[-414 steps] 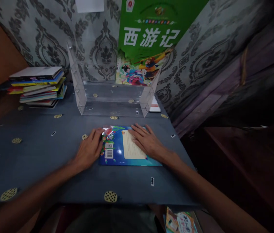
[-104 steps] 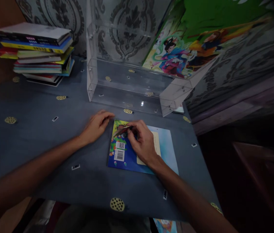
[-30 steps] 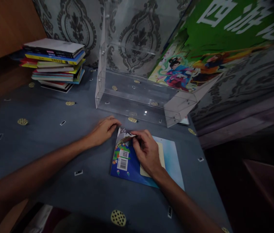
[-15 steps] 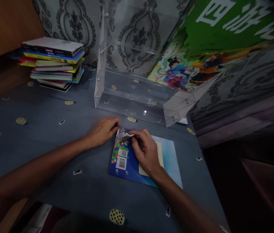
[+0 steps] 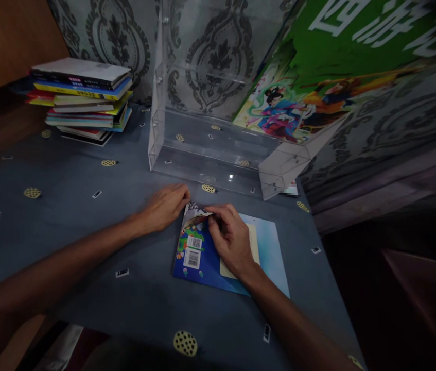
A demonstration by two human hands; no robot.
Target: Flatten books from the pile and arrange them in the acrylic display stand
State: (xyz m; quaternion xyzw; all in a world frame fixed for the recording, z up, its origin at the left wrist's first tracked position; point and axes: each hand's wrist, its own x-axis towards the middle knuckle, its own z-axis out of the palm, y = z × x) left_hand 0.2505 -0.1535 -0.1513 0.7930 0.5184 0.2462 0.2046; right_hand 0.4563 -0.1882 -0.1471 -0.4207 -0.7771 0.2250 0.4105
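A thin blue book [image 5: 275,252] lies on the table, back cover up, with a barcode and a QR code near its left edge. Its far left corner is curled up, baring a patterned inner side. My right hand [image 5: 233,242] rests over the cover, thumb and fingers closed on the lifted corner. At the tip of that same corner my left hand [image 5: 167,206] pinches with curled fingers; the exact contact is partly hidden.
Behind the book stands a clear acrylic rack [image 5: 206,170], with a large green illustrated book [image 5: 318,77] leaning in its right side. A stack of books [image 5: 82,103] sits at the back left. The dark tablecloth [image 5: 67,226] ends at the right edge.
Both hands keep nearly the same hold on the book's corner. The whole view has shifted very slightly.
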